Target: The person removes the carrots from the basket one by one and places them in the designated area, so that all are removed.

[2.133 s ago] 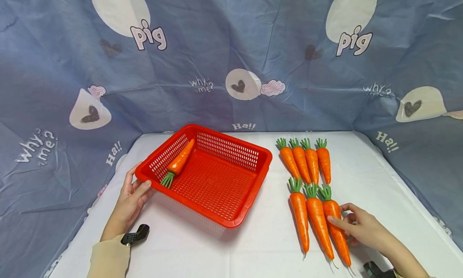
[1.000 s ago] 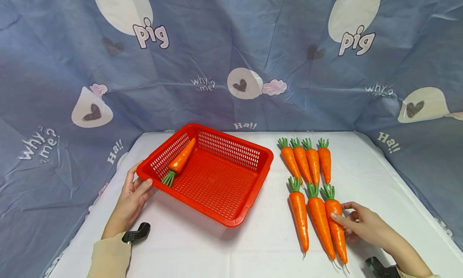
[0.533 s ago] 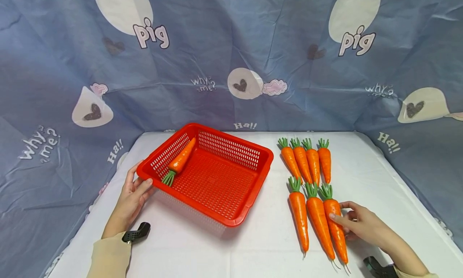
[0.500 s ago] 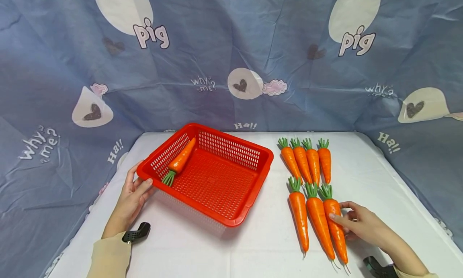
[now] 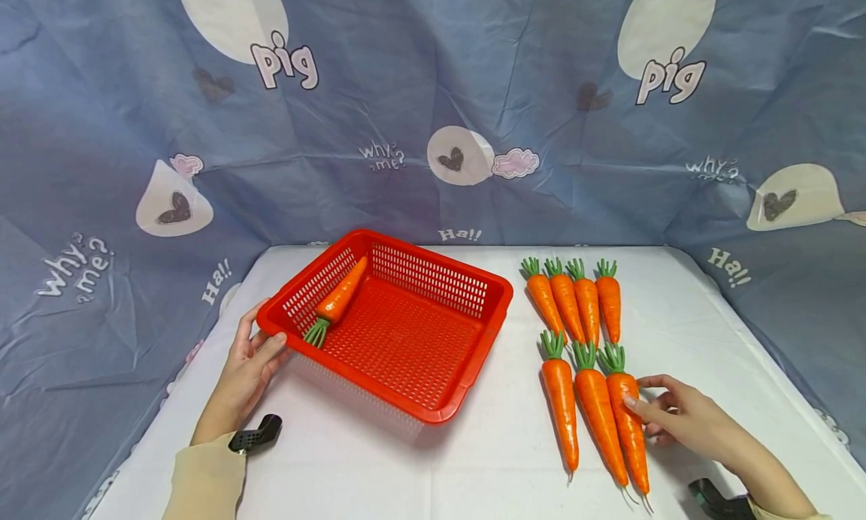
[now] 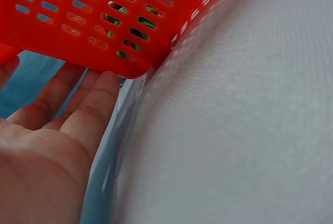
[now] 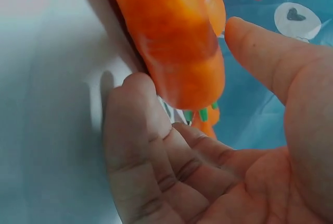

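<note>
My left hand (image 5: 243, 370) holds the front-left corner of the red plastic basket (image 5: 499, 317), thumb over the rim. In the left wrist view, its fingers (image 6: 93, 109) reach under the basket's corner (image 6: 130, 62). One carrot (image 5: 336, 303) leans along the basket's left wall. Beside the rightmost carrot of the front row (image 5: 628, 418) is my right hand (image 5: 683, 418), its thumb tip at the carrot's right edge. In the right wrist view, thumb and relaxed fingers (image 7: 135, 125) stand spread around the blunt side of that carrot (image 7: 182, 52).
Two more carrots (image 5: 560, 407) (image 5: 598, 418) lie in the front row. Behind them is a back row of several carrots (image 5: 609, 308), green tops pointing away. White cloth (image 5: 473, 467) covers the table, and a blue printed curtain (image 5: 379, 77) hangs behind.
The rightmost front carrot's tip has shifted slightly left, closer to the carrot beside it. My right thumb has slid back toward that carrot's right edge. My left hand and the basket stay put.
</note>
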A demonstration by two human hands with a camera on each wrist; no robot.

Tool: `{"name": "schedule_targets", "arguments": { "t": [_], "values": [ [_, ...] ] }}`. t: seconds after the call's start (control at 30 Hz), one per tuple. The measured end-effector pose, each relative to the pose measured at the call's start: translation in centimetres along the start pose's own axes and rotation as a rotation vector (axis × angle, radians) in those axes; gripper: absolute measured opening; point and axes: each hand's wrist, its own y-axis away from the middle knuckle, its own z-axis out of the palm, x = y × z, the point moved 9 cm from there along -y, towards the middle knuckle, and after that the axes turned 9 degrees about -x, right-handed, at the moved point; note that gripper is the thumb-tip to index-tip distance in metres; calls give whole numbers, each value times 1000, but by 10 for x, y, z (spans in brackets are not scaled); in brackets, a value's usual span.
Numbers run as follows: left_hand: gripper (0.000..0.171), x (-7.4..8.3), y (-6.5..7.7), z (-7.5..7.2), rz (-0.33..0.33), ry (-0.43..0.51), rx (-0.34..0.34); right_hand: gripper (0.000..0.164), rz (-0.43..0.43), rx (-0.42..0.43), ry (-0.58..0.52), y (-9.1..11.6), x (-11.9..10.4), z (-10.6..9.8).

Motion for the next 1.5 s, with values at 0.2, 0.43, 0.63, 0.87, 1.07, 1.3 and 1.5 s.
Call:
{"name": "schedule_targets", "arguments": {
  "t": [0.2,0.43,0.63,0.87,1.07,1.3,1.5],
  "values": [
    [66,1,0,0,16,21,-15,71,-22,31,34,2,-5,-9],
    [67,0,0,-2,3,8,-12,68,-37,71,124,1,-20,-25],
    [66,0,1,0,-1,3,-12,69,-94,112,166,-5,-48,-38],
    [66,0,0,-1,12,19,-19,66,-191,132,198,-12,-86,-44],
    [67,0,0,-2,13,19,-18,61,-255,131,247,-23,-121,-45],
    [65,1,2,-1,11,20,-12,55,-334,110,294,-42,-168,-37],
    [65,1,1,0,23,42,-14,52,-374,75,284,-60,-198,-27]
  ]
}}
